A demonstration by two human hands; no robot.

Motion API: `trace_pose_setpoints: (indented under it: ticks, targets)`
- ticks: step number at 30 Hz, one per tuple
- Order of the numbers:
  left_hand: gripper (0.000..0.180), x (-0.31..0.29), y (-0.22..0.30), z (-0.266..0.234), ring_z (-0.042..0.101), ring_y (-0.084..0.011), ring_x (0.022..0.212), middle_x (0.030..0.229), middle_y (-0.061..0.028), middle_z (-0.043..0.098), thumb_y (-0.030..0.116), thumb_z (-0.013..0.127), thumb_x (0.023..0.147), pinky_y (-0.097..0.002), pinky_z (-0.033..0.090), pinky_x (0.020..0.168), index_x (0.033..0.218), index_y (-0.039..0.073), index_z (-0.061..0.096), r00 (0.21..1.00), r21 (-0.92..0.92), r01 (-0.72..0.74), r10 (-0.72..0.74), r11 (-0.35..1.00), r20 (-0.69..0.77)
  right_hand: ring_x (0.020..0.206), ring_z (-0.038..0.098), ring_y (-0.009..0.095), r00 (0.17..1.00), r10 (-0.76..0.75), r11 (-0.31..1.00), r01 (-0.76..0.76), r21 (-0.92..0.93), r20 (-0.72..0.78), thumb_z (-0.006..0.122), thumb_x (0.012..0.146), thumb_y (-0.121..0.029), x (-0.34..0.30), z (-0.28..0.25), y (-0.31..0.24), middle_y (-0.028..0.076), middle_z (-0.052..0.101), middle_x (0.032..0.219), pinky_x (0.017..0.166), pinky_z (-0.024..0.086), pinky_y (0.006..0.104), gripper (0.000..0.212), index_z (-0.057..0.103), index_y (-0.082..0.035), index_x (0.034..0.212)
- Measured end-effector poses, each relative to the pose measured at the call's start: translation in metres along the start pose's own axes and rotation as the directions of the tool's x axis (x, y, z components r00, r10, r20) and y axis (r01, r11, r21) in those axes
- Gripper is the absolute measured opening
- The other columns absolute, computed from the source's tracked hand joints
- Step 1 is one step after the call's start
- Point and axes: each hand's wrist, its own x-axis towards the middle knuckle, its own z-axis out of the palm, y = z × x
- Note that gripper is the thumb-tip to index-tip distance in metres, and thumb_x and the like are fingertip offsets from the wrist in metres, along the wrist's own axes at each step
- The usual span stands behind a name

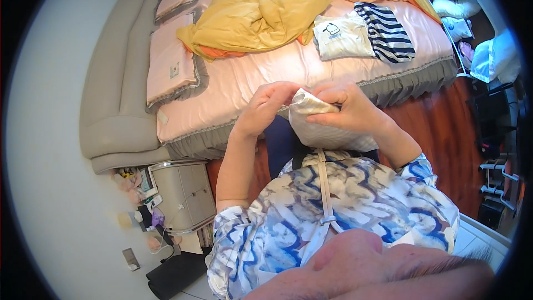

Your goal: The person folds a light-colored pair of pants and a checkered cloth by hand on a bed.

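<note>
In front of my body hangs a pale cloth (328,135) with a fine faint pattern, its top edge gathered and folded. My right hand (353,106) is closed on the upper edge, thumb and fingers wrapped over the fold. At the cloth's upper left corner, my left hand (267,104) has its fingers bent together in a pinch; the tips are partly hidden. The lower part of the cloth drapes over my lap. On the bed beyond lie a folded white top (343,38) with a cartoon print and a black-and-white striped garment (387,33), side by side.
A bed (244,86) with pink sheet and grey frill stands just ahead. A yellow quilt (258,8) is bunched on it, near pink pillows (173,58). At left are a beige headboard (111,83) and a cluttered nightstand (186,191). Racks with bags line the right.
</note>
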Motion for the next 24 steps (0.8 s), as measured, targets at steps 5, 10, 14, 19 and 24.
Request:
trace_pose_setpoints:
  ticks: [5,10,14,19,24]
  targets:
    - [0.021,0.006,-0.015,-0.005,0.056,-0.0045,0.081,0.091,0.0007,0.065,0.014,0.061,0.09,-0.0203,0.046,0.07,0.104,-0.002,0.065,0.967,0.024,0.152,-0.153,0.988,0.206,0.072,0.062,0.022,0.997,0.019,0.998,-0.015,-0.059,0.076,0.076,0.073,-0.011,-0.011,-0.008,0.008,0.009,0.064,0.081,0.064,0.047,0.0302,0.018,0.066,0.001,0.083]
    - [0.017,0.008,-0.012,-0.006,0.057,-0.0057,0.079,0.087,-0.0012,0.065,0.012,0.067,0.086,-0.0217,0.045,0.069,0.097,-0.001,0.067,0.978,0.407,-0.065,-0.021,0.911,0.205,0.074,0.06,0.026,0.993,0.004,0.999,0.001,-0.041,0.12,0.07,0.075,-0.008,-0.016,-0.013,0.003,0.012,0.061,0.082,0.066,0.046,0.0336,0.015,0.064,0.002,0.085]
    - [0.014,0.002,-0.004,0.01,0.057,-0.0068,0.079,0.083,-0.0023,0.065,0.011,0.066,0.086,-0.0234,0.046,0.07,0.093,0.0,0.068,0.994,0.329,-0.106,0.097,0.938,0.045,0.081,0.058,0.029,0.995,-0.066,0.997,0.068,-0.025,0.077,0.066,0.078,-0.003,-0.019,-0.007,0.006,0.012,0.058,0.09,0.069,0.045,0.035,0.013,0.062,0.0,0.09]
    - [0.014,-0.004,0.0,0.015,0.057,-0.0065,0.08,0.083,-0.0014,0.065,0.012,0.066,0.086,-0.0232,0.046,0.071,0.095,0.0,0.067,0.996,0.212,-0.067,0.077,0.975,-0.041,0.08,0.057,0.029,0.992,-0.119,0.99,0.122,-0.074,0.044,0.064,0.078,-0.001,-0.017,0.0,0.008,0.012,0.058,0.089,0.069,0.045,0.0352,0.012,0.061,0.0,0.09]
    - [0.018,-0.005,0.007,0.013,0.057,-0.006,0.082,0.084,-0.0022,0.066,0.014,0.06,0.091,-0.0221,0.045,0.075,0.093,-0.002,0.067,0.998,0.0,0.059,-0.059,0.998,-0.005,0.078,0.058,0.029,0.995,0.003,1.0,-0.003,0.002,0.101,0.062,0.08,-0.003,-0.015,-0.003,0.001,0.012,0.057,0.083,0.068,0.045,0.0351,0.013,0.062,0.0,0.093]
